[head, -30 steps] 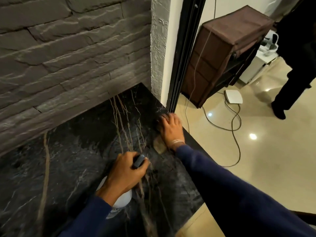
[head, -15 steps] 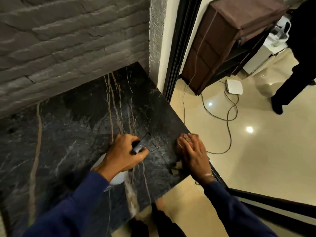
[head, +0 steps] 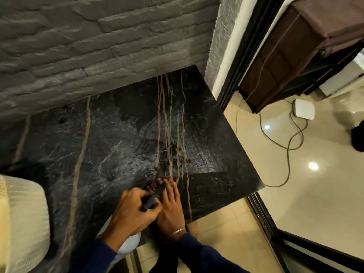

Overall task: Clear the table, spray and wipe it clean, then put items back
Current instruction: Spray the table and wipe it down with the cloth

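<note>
Black marble tabletop [head: 122,134]: my left hand [head: 130,213] grips spray bottle [head: 129,244]; right hand [head: 170,211] lies flat-fingered, touching the left fingers [head: 136,195].

Bench [head: 122,134]: glossy black marble, tan veins. Wall [head: 88,46] behind the bench: rough, matt grey stone. Floor [head: 315,194] right of the bench: smooth, glossy cream tile. Spray bottle [head: 130,243] at the bench's near edge: smooth white plastic.
</note>
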`<state>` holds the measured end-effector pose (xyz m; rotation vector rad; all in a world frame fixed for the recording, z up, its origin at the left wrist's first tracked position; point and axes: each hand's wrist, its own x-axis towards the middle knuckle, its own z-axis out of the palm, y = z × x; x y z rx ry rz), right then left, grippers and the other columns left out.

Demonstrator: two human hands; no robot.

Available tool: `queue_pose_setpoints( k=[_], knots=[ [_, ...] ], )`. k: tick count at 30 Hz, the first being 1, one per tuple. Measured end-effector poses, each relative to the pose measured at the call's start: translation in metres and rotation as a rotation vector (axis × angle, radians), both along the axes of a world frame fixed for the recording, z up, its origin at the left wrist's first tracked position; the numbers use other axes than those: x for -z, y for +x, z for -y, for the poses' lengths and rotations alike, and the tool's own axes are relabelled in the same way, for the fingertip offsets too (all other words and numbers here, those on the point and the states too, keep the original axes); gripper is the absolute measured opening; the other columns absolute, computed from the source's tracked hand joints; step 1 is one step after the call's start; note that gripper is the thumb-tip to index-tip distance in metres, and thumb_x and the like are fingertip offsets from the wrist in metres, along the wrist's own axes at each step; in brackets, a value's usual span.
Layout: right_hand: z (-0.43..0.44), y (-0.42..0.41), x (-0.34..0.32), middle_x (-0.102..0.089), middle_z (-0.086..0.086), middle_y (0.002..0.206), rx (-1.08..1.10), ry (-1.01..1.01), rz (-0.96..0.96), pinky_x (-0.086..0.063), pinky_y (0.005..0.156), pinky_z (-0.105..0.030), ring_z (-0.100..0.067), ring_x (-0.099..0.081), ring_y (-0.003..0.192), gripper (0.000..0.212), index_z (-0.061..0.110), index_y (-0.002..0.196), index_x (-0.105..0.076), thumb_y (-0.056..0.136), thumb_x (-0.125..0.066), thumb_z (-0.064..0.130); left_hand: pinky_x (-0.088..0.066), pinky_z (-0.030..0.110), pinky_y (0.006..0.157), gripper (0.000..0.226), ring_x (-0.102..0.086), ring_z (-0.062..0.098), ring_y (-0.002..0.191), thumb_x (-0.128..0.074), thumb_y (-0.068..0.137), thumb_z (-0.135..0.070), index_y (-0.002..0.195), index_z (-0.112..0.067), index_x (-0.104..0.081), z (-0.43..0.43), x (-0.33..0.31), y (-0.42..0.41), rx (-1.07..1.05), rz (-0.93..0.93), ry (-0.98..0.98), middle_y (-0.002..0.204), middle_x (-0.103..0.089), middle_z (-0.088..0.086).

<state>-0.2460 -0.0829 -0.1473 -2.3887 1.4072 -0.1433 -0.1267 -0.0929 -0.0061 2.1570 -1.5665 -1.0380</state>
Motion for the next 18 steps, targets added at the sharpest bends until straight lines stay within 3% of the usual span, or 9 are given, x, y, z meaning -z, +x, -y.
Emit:
queue_pose_setpoints(
  k=[2,4,6,10,14,18],
  knots=[
    [0.018,-0.010,0.003,-0.039,-0.012,0.153,-0.149,-0.027,-0.013,-0.022,0.117,-0.054,-0.032,-0.021,0.148,0.047,0.025,0.144,-0.041,0.101,-0.038,0.044,-0.055,0.037,0.060,0.023,-0.065,0.009,0.054,-0.077,0.071,-0.032,0.062,-0.012,-0.068,-0.007,-0.003,0.011,-0.022,-0.024,0.038,0.056,-0.068,-0.003],
    [0.047,-0.044,-0.005,-0.033,-0.005,0.155,-0.124,-0.048,-0.021,-0.015,0.120,-0.053,-0.029,-0.019,0.148,0.046,0.030,0.145,-0.038,0.101,-0.039,0.044,-0.056,0.037,0.064,0.021,-0.067,0.008,0.059,-0.079,0.073,-0.030,0.063,-0.014,-0.069,-0.011,-0.008,0.023,-0.111,-0.059,0.045,0.058,-0.069,-0.006],
    [0.082,-0.090,-0.015,-0.030,0.001,0.153,0.105,-0.067,-0.057,-0.010,0.122,-0.050,-0.027,-0.022,0.146,0.048,0.032,0.145,-0.037,0.099,-0.044,0.043,-0.056,0.035,0.066,0.021,-0.067,0.008,0.062,-0.081,0.075,-0.029,0.062,-0.017,-0.070,-0.011,-0.016,0.033,-0.254,-0.084,0.021,0.059,-0.070,-0.006],
    [0.140,-0.153,-0.020,-0.037,-0.015,0.146,0.525,-0.054,-0.130,-0.027,0.113,-0.052,-0.037,-0.033,0.135,0.054,0.018,0.143,-0.039,0.095,-0.032,0.042,-0.052,0.034,0.059,0.037,-0.064,0.015,0.055,-0.080,0.075,-0.033,0.049,-0.016,-0.059,-0.009,-0.029,0.049,-0.383,-0.097,-0.041,0.051,-0.063,0.003],
    [0.156,-0.121,-0.013,-0.035,-0.023,0.144,0.751,-0.005,-0.162,-0.029,0.111,-0.057,-0.043,-0.032,0.132,0.062,0.013,0.142,-0.040,0.086,-0.039,0.040,-0.050,0.032,0.054,0.041,-0.063,0.015,0.053,-0.079,0.073,-0.032,0.046,-0.016,-0.053,-0.015,-0.035,0.061,-0.345,-0.073,0.012,0.050,-0.061,0.003],
    [0.192,-0.070,-0.016,-0.033,-0.023,0.149,0.636,-0.032,-0.165,-0.016,0.119,-0.056,-0.043,-0.027,0.139,0.058,0.015,0.144,-0.038,0.091,-0.038,0.039,-0.057,0.033,0.063,0.022,-0.066,0.010,0.057,-0.080,0.074,-0.026,0.062,-0.013,-0.067,-0.022,-0.024,0.073,-0.314,-0.187,0.022,0.058,-0.067,0.000]
  ],
)
